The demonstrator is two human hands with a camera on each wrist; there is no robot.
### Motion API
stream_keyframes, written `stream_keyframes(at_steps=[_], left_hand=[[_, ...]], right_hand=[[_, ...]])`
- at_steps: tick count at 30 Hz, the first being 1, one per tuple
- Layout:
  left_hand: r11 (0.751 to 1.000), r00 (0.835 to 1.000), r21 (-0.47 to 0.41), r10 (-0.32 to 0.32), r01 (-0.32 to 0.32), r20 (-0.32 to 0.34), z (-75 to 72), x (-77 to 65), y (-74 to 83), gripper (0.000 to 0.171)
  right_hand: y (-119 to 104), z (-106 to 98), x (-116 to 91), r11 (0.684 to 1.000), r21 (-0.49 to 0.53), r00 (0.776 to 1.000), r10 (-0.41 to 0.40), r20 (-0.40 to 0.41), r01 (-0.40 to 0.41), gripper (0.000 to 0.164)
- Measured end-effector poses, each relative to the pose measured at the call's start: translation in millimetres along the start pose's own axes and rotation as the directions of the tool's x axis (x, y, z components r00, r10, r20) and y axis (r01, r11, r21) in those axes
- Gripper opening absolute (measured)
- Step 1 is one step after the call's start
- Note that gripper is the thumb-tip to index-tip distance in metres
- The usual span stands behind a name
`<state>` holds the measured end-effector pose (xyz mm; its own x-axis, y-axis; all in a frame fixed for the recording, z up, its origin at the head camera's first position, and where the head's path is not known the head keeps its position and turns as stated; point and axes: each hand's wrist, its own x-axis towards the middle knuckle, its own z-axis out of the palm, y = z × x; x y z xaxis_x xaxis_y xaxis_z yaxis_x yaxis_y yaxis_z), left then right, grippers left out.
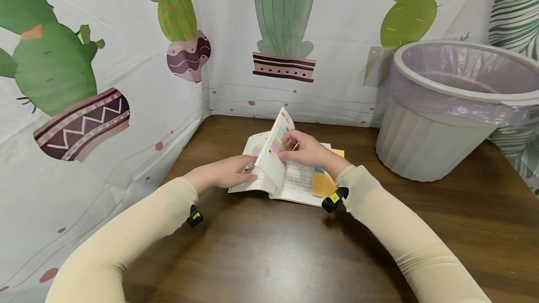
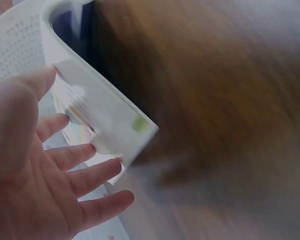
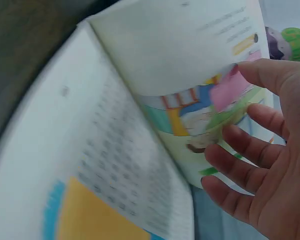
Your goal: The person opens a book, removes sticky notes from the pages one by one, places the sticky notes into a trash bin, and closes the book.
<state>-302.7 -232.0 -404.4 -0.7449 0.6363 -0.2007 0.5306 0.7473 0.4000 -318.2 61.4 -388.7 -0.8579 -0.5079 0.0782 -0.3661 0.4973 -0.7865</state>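
Observation:
An open book (image 1: 296,181) with printed, coloured pages lies on the table. Several of its pages (image 1: 273,148) stand raised near the spine. My right hand (image 1: 309,148) is at the right face of the raised pages; in the right wrist view its thumb touches a picture page (image 3: 200,100) and the other fingers spread loosely across it. At the book's left side, my left hand (image 1: 227,172) lies with fingers extended over the left pages. The left wrist view has the left hand (image 2: 55,165) with spread fingers touching the book's curved pages (image 2: 105,115).
A grey bin (image 1: 429,139) with a purple liner stands at the right on the brown wooden table (image 1: 269,251). Behind the table and along its left side hangs a white cloth (image 1: 227,22) printed with cacti.

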Motion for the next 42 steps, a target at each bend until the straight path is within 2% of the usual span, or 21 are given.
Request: stream_keyframes(at_steps=[2,8,15,25,33,37,42], left_hand=[[1.0,1.0,-0.014,-0.019,0.019,-0.012,1.5,-4.3,-6.0,0.062],[0.998,0.999,-0.059,-0.02,0.019,-0.031,6.1,-12.2,-17.7,0.052],[0.998,0.996,0.015,-0.052,0.053,-0.079,8.5,-17.2,-23.4,0.059],[0.993,0.993,0.082,-0.079,0.086,-0.092,10.8,-21.7,-27.5,0.059],[0.986,0.99,0.13,-0.095,0.108,-0.1,8.1,-24.6,-30.7,0.056],[0.984,0.991,0.14,-0.093,0.107,-0.096,7.5,-25.5,-33.0,0.059],[0.983,0.991,0.142,-0.101,0.113,-0.093,7.7,-26.6,-35.6,0.057]], right_hand=[[4,7,2,1.0,0.023,1.0,0.001,0.011,-0.002,0.037],[16,24,5,0.998,0.049,0.999,0.03,0.04,-0.032,0.036],[24,32,6,0.997,0.053,0.998,0.064,0.011,-0.065,0.039],[29,38,7,0.998,-0.051,0.997,0.05,0.053,-0.047,0.048],[28,38,10,0.991,-0.134,0.996,-0.007,0.092,0.019,0.054],[28,39,10,0.982,-0.186,0.994,0.0,0.107,0.02,0.057],[28,40,10,0.979,-0.202,0.993,0.017,0.118,0.007,0.056]])
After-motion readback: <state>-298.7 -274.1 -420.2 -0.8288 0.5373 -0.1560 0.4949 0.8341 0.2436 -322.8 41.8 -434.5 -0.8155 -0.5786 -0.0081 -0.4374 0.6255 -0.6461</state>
